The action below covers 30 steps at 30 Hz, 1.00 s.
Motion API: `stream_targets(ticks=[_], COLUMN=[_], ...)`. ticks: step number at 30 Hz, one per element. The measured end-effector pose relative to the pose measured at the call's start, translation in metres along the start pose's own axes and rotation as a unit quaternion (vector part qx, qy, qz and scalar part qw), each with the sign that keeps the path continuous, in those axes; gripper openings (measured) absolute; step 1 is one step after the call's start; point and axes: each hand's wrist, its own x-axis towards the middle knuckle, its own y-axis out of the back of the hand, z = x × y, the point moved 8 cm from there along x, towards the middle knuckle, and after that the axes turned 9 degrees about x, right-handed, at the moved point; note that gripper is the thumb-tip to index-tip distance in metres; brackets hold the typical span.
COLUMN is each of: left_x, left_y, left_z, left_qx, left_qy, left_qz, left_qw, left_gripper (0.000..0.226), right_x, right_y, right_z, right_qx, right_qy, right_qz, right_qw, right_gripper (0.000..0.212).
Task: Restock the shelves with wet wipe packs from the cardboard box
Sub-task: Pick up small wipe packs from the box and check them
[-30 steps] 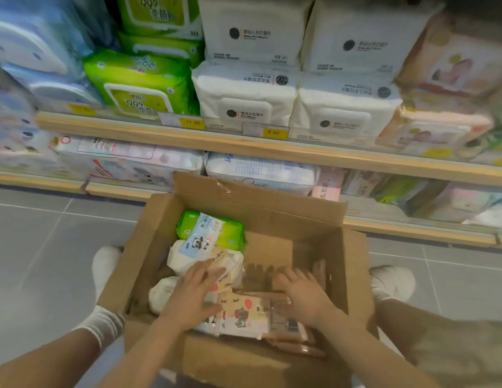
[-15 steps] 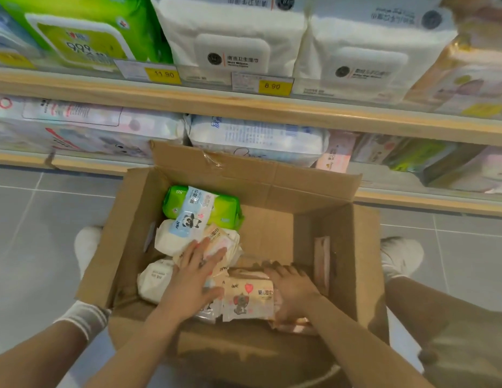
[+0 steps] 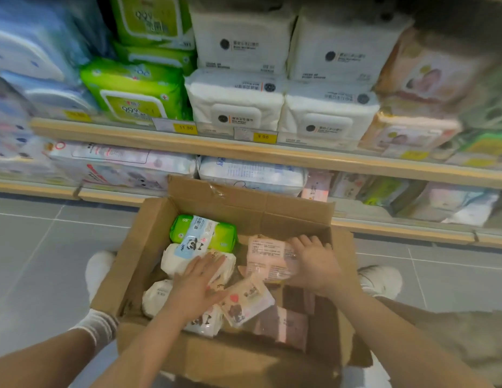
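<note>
2 hands (image 3: 198, 284) (image 3: 314, 264) rest among packs (image 3: 203, 232) inside cardboard box (image 3: 149, 236) below shelves (image 3: 244, 151).

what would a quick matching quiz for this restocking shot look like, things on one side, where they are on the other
Things:
1. green pack
2. pink pack
3. left hand
4. white lidded packs

Places:
a. on the upper shelf, above the yellow price tags
b. far corner of the cardboard box, under a panda pack
c. held by the right hand
d. resting flat on white packs in the box

Pairs: 1-b, 2-c, 3-d, 4-a
</note>
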Motion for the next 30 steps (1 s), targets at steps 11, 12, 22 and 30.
stream_targets(ticks=[11,12,22,30], left_x=[-0.031,-0.035,-0.026,-0.009], left_y=[0.130,0.134,0.178,0.180], left_z=[0.104,0.107,0.092,0.088], left_qx=[0.088,0.092,-0.079,-0.104], left_qy=[-0.232,-0.243,-0.187,-0.117], left_qz=[0.278,0.289,0.167,0.022], left_qw=[0.928,0.921,0.965,0.988], left_gripper=[0.103,0.101,0.065,0.064], right_x=[-0.034,-0.034,-0.043,-0.043], right_y=[0.099,0.100,0.094,0.099], right_z=[-0.048,-0.050,-0.084,-0.087], right_qx=[0.210,0.218,0.046,0.019], right_qy=[0.095,0.096,0.181,0.156], right_qz=[0.040,0.037,0.006,0.061], right_qw=[0.972,0.971,0.982,0.986], right_gripper=[0.090,0.089,0.103,0.094])
